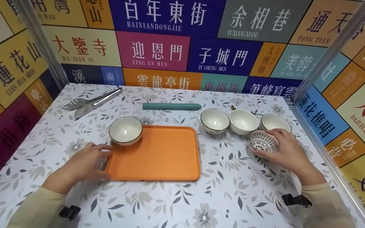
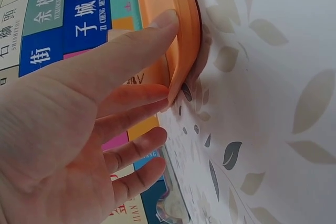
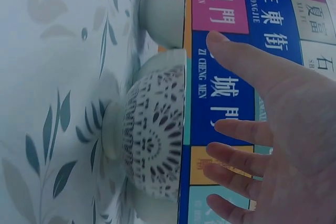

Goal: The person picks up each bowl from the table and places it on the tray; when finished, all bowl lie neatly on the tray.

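My left hand is at the left edge of the orange tray, fingers spread and loosely bent. In the left wrist view its thumb overlaps the tray's rim. On the tray's far left corner sits a white bowl with a dark rim. My right hand is beside a small bowl with a dark dotted pattern. The right wrist view shows the fingers spread, apart from the patterned bowl, which stands upright on its foot.
Three more white bowls stand in a row at the right: a left one, a middle one and a right one. A teal cylinder lies behind the tray. Metal tongs with a forked end lie far left. Printed walls enclose the table.
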Motion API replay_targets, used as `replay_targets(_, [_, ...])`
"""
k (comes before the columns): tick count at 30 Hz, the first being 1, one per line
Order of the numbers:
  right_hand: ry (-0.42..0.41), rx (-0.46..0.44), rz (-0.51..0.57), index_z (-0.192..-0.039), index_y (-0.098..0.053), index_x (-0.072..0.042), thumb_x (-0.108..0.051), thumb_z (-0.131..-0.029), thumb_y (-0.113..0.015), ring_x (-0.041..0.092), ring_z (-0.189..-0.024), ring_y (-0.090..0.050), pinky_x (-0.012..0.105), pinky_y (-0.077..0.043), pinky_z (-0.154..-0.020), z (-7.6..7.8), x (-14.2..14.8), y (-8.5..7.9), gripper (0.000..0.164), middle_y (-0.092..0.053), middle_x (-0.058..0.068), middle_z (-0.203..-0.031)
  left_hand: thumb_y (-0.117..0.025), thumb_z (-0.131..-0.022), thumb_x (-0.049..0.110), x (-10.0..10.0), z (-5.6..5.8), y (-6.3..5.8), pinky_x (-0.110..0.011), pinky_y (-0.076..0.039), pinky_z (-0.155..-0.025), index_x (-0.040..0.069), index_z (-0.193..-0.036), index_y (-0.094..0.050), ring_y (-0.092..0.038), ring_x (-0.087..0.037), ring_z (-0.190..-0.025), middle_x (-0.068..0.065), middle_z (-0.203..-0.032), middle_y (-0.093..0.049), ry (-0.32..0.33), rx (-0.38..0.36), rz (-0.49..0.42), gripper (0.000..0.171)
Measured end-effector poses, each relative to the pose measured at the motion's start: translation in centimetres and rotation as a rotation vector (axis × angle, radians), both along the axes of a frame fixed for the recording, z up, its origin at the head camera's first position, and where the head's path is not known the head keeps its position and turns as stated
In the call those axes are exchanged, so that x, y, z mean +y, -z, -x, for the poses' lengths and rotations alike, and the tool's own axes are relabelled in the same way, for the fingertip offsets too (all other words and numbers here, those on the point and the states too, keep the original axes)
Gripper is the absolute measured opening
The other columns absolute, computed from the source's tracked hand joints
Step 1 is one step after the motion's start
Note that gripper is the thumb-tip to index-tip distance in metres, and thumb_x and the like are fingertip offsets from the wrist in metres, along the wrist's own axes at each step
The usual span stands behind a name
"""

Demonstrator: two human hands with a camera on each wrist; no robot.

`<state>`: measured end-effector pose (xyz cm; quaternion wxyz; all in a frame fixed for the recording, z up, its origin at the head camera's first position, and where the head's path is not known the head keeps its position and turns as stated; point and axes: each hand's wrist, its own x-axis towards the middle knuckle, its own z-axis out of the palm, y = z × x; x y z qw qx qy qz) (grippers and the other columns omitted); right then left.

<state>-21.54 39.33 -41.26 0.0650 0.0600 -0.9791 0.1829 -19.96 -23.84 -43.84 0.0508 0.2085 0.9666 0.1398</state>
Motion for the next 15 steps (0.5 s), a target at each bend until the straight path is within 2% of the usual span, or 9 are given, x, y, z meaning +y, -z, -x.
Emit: replay_targets(15, [0.018,-0.080,-0.028,-0.154,-0.042,-0.005,-0.071,-0.072,-0.081,0.053,-0.133,-0.041,0.079,-0.037,-0.103,-0.2,2.6,1.4,0.112,-0.042,0.029,-0.148,-0.094,-0.070,0.033,0.3,-0.1,-0.1,-0.050,-0.052,-0.091,0.003,-0.133,-0.069,-0.051,-0.032,-0.118,-0.011,-0.148,-0.059,-0.013,-0.022,0.019,0.075])
